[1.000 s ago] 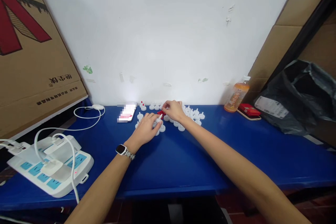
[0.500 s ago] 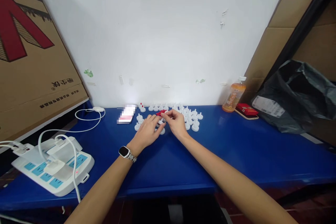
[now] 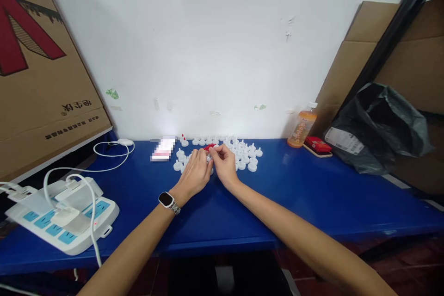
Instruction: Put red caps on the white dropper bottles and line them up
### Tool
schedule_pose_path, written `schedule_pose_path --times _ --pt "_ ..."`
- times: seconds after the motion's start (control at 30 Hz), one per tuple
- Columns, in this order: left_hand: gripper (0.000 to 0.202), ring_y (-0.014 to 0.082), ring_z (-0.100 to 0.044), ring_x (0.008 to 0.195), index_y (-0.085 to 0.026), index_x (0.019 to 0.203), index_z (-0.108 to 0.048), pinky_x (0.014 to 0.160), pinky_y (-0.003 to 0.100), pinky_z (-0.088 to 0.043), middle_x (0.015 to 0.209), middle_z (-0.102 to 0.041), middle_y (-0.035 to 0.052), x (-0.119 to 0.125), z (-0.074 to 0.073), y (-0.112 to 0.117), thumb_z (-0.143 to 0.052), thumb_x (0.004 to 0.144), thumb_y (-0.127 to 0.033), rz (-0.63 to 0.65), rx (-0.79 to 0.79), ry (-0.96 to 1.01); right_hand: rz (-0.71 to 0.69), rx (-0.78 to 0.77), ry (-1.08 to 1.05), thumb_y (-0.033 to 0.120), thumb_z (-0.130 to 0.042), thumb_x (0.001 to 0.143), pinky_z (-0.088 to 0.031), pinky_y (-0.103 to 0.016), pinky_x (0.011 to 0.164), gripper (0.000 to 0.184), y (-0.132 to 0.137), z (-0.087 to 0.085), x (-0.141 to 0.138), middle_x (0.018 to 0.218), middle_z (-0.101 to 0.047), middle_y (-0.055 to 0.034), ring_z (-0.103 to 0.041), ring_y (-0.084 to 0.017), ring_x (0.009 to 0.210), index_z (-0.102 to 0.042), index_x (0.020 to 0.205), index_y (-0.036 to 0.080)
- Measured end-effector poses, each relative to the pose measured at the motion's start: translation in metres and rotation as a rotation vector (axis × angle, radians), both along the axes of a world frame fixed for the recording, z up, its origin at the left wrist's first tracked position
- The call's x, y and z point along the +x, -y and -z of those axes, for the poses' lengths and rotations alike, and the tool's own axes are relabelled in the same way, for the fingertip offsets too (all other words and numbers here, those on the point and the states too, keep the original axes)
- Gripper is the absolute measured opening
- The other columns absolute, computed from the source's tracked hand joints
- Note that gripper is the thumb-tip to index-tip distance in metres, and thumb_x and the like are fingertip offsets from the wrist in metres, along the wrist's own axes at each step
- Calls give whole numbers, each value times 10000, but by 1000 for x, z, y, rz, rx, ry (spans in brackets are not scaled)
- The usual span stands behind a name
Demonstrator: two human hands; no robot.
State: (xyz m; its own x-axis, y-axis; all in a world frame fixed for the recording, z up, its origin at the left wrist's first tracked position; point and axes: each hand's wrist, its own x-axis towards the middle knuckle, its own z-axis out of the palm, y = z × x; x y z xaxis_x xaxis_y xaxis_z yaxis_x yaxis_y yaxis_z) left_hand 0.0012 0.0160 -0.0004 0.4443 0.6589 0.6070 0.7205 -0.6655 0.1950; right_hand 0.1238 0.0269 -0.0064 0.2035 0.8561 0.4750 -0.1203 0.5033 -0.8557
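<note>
Several small white plastic caps (image 3: 247, 156) lie spread on the blue table (image 3: 312, 203) near the white wall. A little heap of red pieces (image 3: 208, 147) sits among them. My left hand (image 3: 195, 173), with a watch on its wrist, and my right hand (image 3: 224, 166) meet at the near edge of the caps. The fingers of both are curled and pinched together over a small white cap (image 3: 209, 159). What each hand grips is mostly hidden by the fingers.
A phone (image 3: 162, 149) lies left of the caps. A white power strip (image 3: 62, 215) with plugs and cables sits at the front left. Cardboard (image 3: 41, 78) leans at the left. An orange bottle (image 3: 301, 127), a red pack (image 3: 317, 144) and a black bag (image 3: 378, 125) stand at the right.
My right hand has drawn back from the far caps toward me and met my left hand. Both now pinch together at the near edge of the caps.
</note>
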Motion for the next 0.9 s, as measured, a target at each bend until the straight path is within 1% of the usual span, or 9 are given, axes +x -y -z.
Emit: schedule_pose_path --times 0.13,0.33,0.47,0.57,0.63,0.7,0.77,0.83,0.9 --pt "228 268 -481 975 -148 1146 -470 852 460 -497 1043 -523 118 0 1 -2 -328 1024 -278 21 5 3 -31 -27 -33 410 -682 791 -449 -275 646 241 -2 -4 2 729 -612 7 -552 -138 664 -561 740 208" --pt "341 256 -495 1043 -182 1304 -438 946 453 -467 1137 -554 102 -9 -5 -4 -373 1029 -372 66 -52 51 -274 -189 110 358 -730 701 -395 -247 535 232 -16 -21 29 576 -588 43 -492 -104 512 -568 731 195" --pt "401 258 -524 1042 -213 1290 -481 926 436 -465 1096 -592 76 -30 -12 -15 -508 968 -451 15 -110 74 -196 -160 301 294 -686 733 -433 -256 571 152 -48 -28 37 596 -634 26 -556 -120 543 -574 744 191" --pt "288 249 -559 955 -208 1170 -550 858 421 -471 978 -621 59 -52 -15 -27 -516 958 -400 -95 -134 122 -97 -88 590 228 -645 774 -453 -259 604 67 -82 -35 21 633 -667 6 -612 -140 594 -592 761 189" --pt "176 252 -566 934 -210 1005 -607 839 419 -467 947 -624 58 -64 -14 -33 -543 932 -357 -161 -150 108 -59 -38 812 182 -625 787 -450 -254 626 19 -104 -40 3 676 -685 -8 -628 -145 642 -616 771 184" --pt "144 251 -574 919 -211 912 -629 814 409 -469 921 -625 58 -72 -12 -37 -562 911 -338 -183 -190 89 -38 5 1063 153 -611 793 -441 -253 648 53 -121 -44 -18 770 -713 -35 -637 -159 715 -648 822 178" --pt "147 245 -583 894 -213 889 -646 776 391 -475 889 -626 55 -75 -10 -38 -571 903 -338 -167 -240 77 -33 -4 1278 133 -611 786 -435 -258 668 109 -135 -46 -37 869 -728 -60 -642 -178 778 -672 865 177" --pt "145 238 -589 870 -213 884 -658 746 378 -478 869 -628 52 -75 -9 -38 -582 895 -336 -144 -270 70 -40 -36 1370 116 -630 761 -434 -267 686 137 -145 -45 -53 917 -731 -86 -645 -199 810 -689 871 170" --pt "129 235 -592 861 -210 883 -662 739 374 -480 870 -633 54 -74 -8 -39 -598 882 -322 -129 -275 68 -34 -60 1377 108 -641 746 -434 -277 698 148 -153 -42 -65 935 -730 -110 -649 -218 832 -699 872 159"
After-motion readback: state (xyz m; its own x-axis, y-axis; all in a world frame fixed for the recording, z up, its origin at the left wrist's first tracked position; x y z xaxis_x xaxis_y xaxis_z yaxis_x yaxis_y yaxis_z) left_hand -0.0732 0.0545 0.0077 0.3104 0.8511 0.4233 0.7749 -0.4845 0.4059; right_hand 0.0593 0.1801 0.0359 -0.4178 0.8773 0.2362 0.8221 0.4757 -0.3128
